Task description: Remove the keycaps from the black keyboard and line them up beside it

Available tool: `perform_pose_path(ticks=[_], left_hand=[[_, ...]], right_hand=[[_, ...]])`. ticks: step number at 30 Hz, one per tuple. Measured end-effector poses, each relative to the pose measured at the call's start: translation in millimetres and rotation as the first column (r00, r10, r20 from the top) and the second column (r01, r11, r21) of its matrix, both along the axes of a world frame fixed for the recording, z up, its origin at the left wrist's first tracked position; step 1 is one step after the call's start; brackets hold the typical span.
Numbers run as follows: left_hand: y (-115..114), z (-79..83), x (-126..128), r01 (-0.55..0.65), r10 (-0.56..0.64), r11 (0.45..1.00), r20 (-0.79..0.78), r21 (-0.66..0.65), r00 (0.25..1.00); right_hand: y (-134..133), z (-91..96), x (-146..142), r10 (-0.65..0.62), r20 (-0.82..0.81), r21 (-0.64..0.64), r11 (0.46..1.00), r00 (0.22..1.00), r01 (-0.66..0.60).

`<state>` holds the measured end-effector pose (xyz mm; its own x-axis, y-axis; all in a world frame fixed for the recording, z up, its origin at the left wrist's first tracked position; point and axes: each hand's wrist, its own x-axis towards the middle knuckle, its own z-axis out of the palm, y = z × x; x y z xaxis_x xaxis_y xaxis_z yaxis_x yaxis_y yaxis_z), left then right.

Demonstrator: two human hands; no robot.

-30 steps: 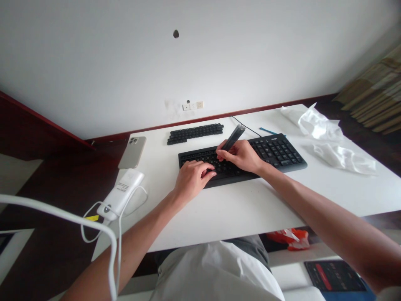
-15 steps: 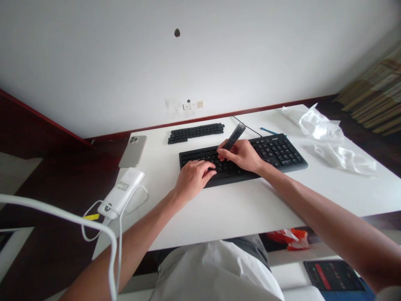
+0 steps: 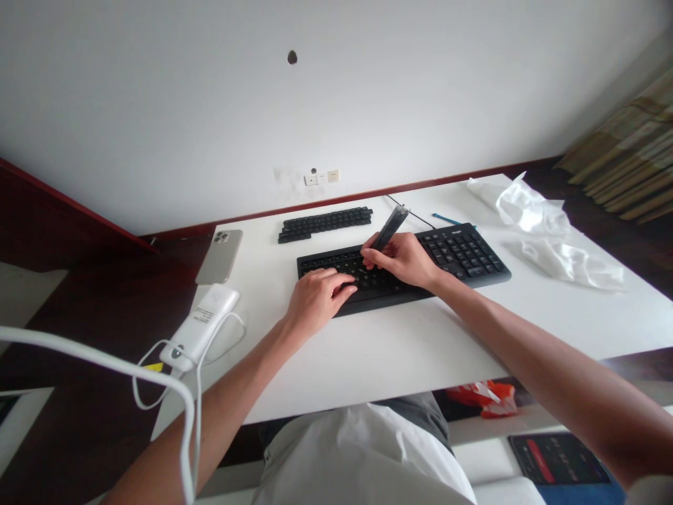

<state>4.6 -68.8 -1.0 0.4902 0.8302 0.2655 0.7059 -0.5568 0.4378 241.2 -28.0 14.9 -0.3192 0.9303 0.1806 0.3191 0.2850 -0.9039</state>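
A black keyboard (image 3: pixel 473 259) lies on the white table, its number pad showing at the right. My left hand (image 3: pixel 318 294) rests on the keyboard's left part, palm down, fingers slightly bent and thumb apart from them, with nothing visible in it. Wrapped in the fingers of my right hand (image 3: pixel 404 259) is a dark grey stick-like tool (image 3: pixel 390 228). It slants up to the right, and its lower end points down at the keys. Exactly what its tip touches is hidden by my fingers.
Behind the keyboard sit rows of loose black keycaps (image 3: pixel 326 222). A phone (image 3: pixel 219 256) and a white power bank (image 3: pixel 205 326) with a cable lie at the left. A thin blue tool (image 3: pixel 446 219) and crumpled clear plastic bags (image 3: pixel 533 207) are at the right.
The whole view has shifted slightly, so things appear a little further left. Both hands keep nearly the same places on the keyboard, the tool still in my right hand.
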Motion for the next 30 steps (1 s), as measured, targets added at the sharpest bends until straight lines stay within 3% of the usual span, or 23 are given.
perform_pose_path(ticks=[6, 13, 18, 24, 30], left_hand=[[-0.6, 2.1, 1.1, -0.019, 0.019, 1.0, 0.021, -0.01, 1.0], [2.4, -0.1, -1.3, 0.076, -0.079, 0.996, 0.053, 0.051, 0.995], [2.2, -1.8, -2.3, 0.068, -0.07, 0.997, 0.048, 0.043, 0.996], [4.0, 4.4, -3.0, -0.044, 0.04, 0.999, 0.155, 0.021, 0.987], [25.2, 12.7, -22.4, -0.238, 0.226, 0.968, 0.144, 0.076, 0.963]], right_hand=[[1.2, -2.0, 0.4, 0.0, -0.017, -0.007, 1.0, 1.0, 0.0], [1.4, -2.5, 1.1, -0.003, -0.033, -0.01, 1.0, 0.999, 0.003], [3.3, -2.6, 3.0, -0.011, -0.055, -0.01, 1.0, 0.998, 0.011], [5.9, -1.2, 5.5, -0.022, -0.066, 0.002, 1.0, 0.998, 0.022], [9.6, -0.3, 10.0, -0.04, -0.052, 0.038, 0.998, 0.998, 0.042]])
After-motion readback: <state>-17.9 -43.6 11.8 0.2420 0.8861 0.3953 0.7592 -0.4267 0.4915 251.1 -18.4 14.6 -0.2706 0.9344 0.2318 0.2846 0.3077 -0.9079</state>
